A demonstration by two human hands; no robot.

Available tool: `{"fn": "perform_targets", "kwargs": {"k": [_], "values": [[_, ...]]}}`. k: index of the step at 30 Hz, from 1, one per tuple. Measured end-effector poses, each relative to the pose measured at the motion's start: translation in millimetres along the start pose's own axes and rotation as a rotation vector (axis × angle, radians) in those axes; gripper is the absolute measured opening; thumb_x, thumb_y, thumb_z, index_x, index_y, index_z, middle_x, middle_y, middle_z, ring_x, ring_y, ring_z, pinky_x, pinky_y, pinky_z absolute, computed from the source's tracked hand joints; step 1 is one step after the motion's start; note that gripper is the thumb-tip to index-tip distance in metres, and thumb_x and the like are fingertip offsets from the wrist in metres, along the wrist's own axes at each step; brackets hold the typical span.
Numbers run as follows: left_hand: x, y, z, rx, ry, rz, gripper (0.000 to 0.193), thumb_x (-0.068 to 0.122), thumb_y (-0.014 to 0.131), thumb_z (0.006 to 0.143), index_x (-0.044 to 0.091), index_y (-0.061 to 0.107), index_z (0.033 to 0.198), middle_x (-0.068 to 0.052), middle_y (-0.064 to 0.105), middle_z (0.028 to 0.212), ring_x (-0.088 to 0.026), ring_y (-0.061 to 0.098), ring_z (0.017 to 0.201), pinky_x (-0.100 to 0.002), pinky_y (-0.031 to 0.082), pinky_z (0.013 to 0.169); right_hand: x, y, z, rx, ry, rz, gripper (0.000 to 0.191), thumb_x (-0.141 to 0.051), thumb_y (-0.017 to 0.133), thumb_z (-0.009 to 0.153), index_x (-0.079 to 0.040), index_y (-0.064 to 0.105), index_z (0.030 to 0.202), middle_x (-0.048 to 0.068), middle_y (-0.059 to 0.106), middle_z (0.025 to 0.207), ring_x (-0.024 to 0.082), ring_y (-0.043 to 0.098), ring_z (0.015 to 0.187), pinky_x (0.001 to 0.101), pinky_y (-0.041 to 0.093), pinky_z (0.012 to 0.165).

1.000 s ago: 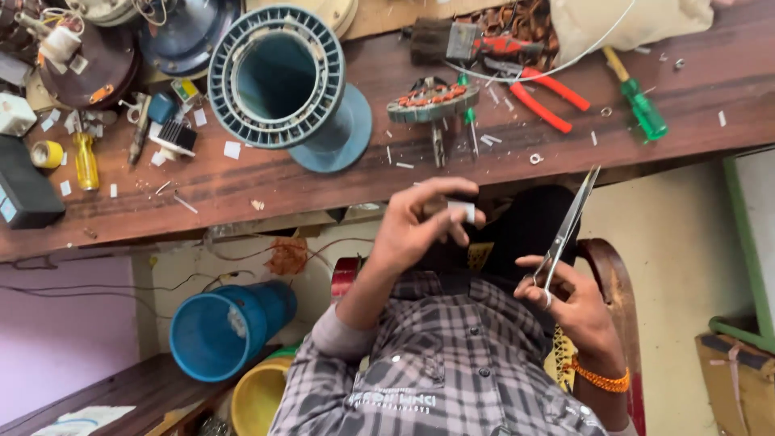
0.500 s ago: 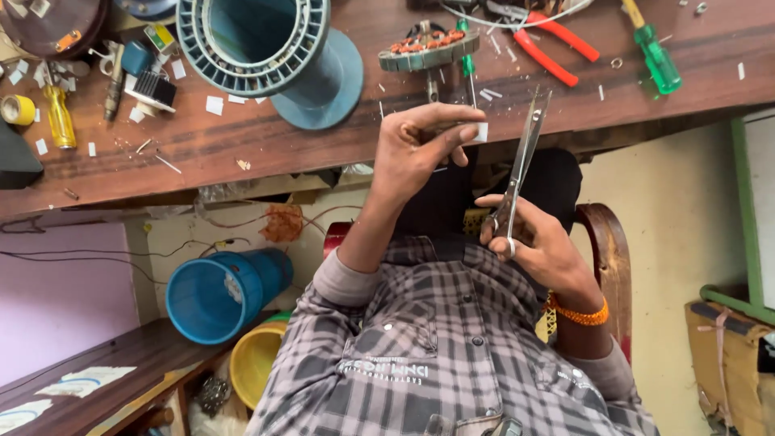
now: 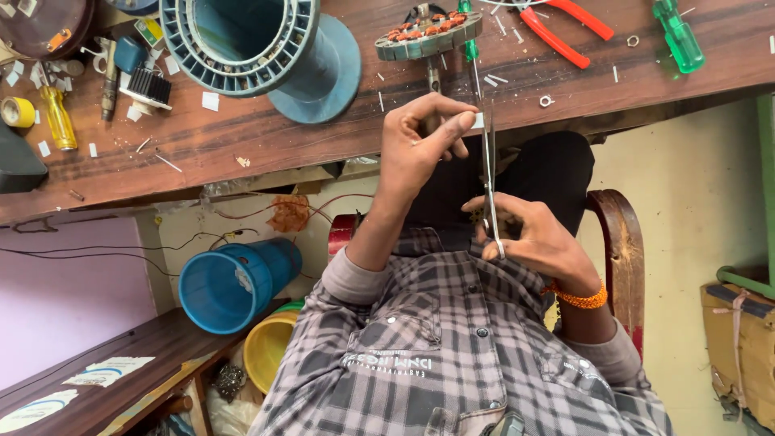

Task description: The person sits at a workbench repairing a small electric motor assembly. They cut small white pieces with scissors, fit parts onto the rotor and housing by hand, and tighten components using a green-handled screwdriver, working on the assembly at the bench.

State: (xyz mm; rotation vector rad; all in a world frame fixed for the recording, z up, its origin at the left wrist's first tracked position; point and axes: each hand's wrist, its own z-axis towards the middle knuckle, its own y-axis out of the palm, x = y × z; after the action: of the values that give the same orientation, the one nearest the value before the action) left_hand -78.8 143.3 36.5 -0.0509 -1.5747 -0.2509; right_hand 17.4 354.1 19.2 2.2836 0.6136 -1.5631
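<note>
Head view. Left hand (image 3: 420,145) raised in front of the table (image 3: 242,137) edge, closed in a pinch on a small white piece (image 3: 479,121) between thumb and forefinger, other fingers curled. Right hand (image 3: 533,238) lower and just to the right, gripping scissors (image 3: 488,161) by the handles, fingers through the loops, orange bracelet (image 3: 577,297) on the wrist. Blades upright, near closed, tips reaching up beside the white piece; touching it or not, cannot tell. Both hands above a dark lap, checked shirt sleeves below.

On the table, straight above the hands: a round stator (image 3: 428,32) with copper windings. Left of it, a large blue-grey spool (image 3: 266,48) lying tilted, open end toward the camera. Right of the stator, red pliers (image 3: 565,28), then a green screwdriver (image 3: 678,36) near the corner. Scattered white scraps and small screws all over the wood. Far left: a yellow screwdriver (image 3: 58,117) and a yellow tape roll (image 3: 16,111), just beside each other.

Below the table, left: a blue bucket (image 3: 234,282) on its side, a yellow bucket (image 3: 270,347) just beneath it. Right of the arms: a red-brown chair (image 3: 617,242) arm.
</note>
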Motion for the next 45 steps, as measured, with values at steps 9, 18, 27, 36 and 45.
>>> {"fn": "perform_targets", "kwargs": {"k": [9,18,27,36,45], "values": [[-7,-12,-2,-0.009,0.034,0.021,0.013,0.007,0.078,0.093,0.001,0.079,0.105,-0.005,0.078,0.089,-0.009,0.072,0.075,-0.022,0.057,0.067,8,0,4,-0.021,-0.010,-0.018,0.077,-0.046,0.088,0.067,-0.005,0.067,0.128,-0.001,0.067,0.081,0.007,0.063,0.074,0.0255,0.053,0.065],[-11,-9,-4,0.051,-0.020,0.077,0.013,0.015,0.077,0.094,0.003,0.079,0.099,-0.002,0.078,0.080,-0.005,0.071,0.072,-0.020,0.054,0.058,3,4,2,-0.018,0.022,0.022,0.069,-0.035,0.089,0.069,-0.001,0.068,0.125,0.002,0.067,0.076,0.008,0.064,0.072,0.0269,0.054,0.065],[-16,-11,-4,0.065,-0.051,0.052,0.014,0.015,0.077,0.093,0.002,0.078,0.098,-0.003,0.078,0.081,-0.006,0.074,0.075,-0.021,0.057,0.062,14,0,1,0.010,0.048,-0.037,0.041,-0.025,0.088,0.073,0.002,0.073,0.100,0.005,0.073,0.079,0.009,0.067,0.074,0.0264,0.054,0.065],[-31,-17,2,0.033,-0.083,-0.095,0.017,0.017,0.078,0.095,0.000,0.078,0.098,-0.005,0.078,0.083,-0.009,0.074,0.075,-0.023,0.059,0.063,44,1,3,0.036,0.015,-0.057,0.029,-0.020,0.084,0.079,0.003,0.072,0.091,0.005,0.072,0.079,0.009,0.068,0.074,0.0256,0.054,0.065],[-62,-11,-26,0.029,-0.482,-0.375,0.034,0.038,0.052,0.104,0.015,0.048,0.128,-0.006,0.068,0.098,-0.019,0.072,0.071,-0.028,0.052,0.040,-16,-62,24,0.283,0.066,-0.181,0.044,-0.014,0.079,0.081,-0.001,0.069,0.122,0.005,0.073,0.076,0.008,0.064,0.067,0.0264,0.051,0.061]]}}
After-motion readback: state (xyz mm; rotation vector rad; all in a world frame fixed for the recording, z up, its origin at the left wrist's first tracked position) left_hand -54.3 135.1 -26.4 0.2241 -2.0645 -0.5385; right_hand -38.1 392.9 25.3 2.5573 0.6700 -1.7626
